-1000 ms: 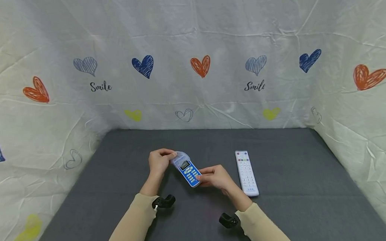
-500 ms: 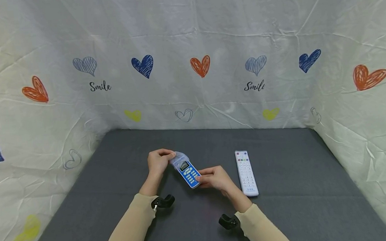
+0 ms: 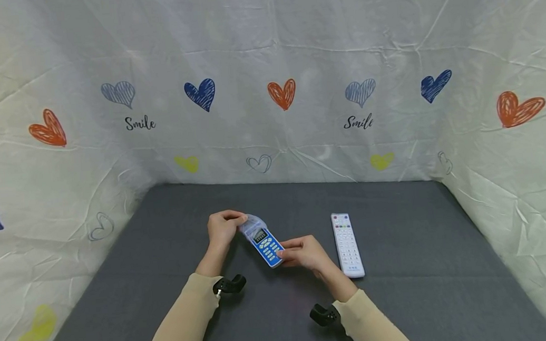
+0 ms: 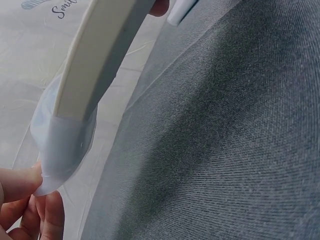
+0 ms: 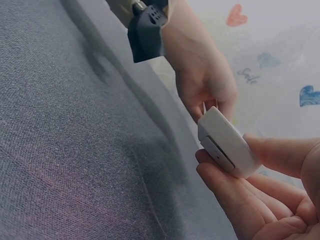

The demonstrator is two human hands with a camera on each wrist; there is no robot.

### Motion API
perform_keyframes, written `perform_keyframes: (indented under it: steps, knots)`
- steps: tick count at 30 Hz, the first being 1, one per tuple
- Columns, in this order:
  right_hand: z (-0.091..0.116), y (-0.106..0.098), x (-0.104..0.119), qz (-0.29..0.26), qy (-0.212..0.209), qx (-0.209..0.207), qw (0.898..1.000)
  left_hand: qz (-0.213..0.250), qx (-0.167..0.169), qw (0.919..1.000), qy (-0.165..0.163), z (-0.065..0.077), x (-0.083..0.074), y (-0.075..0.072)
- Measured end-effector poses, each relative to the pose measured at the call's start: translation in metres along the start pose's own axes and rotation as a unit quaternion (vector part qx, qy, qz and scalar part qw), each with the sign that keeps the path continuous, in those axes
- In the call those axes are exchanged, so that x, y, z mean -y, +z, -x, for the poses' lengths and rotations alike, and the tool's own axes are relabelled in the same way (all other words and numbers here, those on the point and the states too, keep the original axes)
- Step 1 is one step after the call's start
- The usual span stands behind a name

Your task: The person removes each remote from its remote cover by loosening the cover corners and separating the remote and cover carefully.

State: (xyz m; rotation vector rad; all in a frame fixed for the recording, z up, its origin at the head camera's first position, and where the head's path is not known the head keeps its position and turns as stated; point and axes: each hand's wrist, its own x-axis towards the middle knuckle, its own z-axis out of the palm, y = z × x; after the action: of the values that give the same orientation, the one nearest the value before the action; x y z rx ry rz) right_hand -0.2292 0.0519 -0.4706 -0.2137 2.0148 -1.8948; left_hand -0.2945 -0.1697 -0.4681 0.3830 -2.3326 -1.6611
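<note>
A remote control [image 3: 270,249] with a blue keypad face and a small display is held at a slant above the table, its pale underside showing in the left wrist view. A clear plastic sleeve [image 4: 67,145] covers its far end. My left hand [image 3: 222,229] pinches the sleeve's tip between thumb and fingers. My right hand [image 3: 304,252] grips the remote's near end, thumb on the front edge and fingers beneath. In the right wrist view the remote's white end [image 5: 232,145] points toward the camera, a dark slot-like part on it.
A longer white remote control [image 3: 348,244] lies on the dark grey table [image 3: 425,234], right of my right hand. White curtains [image 3: 311,41] printed with hearts enclose the table at the back and sides. Black wrist devices [image 3: 230,285] sit on both sleeves.
The blue-faced remote has shifted very slightly toward me, while my left hand stays at the sleeve's tip. Both grips look the same, and the white remote has not moved.
</note>
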Motion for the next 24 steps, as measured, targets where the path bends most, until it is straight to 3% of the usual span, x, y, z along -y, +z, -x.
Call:
perform_keyframes:
  steps: [18,24]
  knots:
    - [0.0008,0.0012,0.0014,-0.008,-0.002,-0.011,1.000,0.009,-0.021,0.9997,-0.002,-0.0040,0.0007,0.0048]
    - [0.0015,-0.0008,0.0024,-0.010,0.004,-0.016,1.000,-0.004,0.001,1.0000,0.005,-0.0011,-0.0025,0.0034]
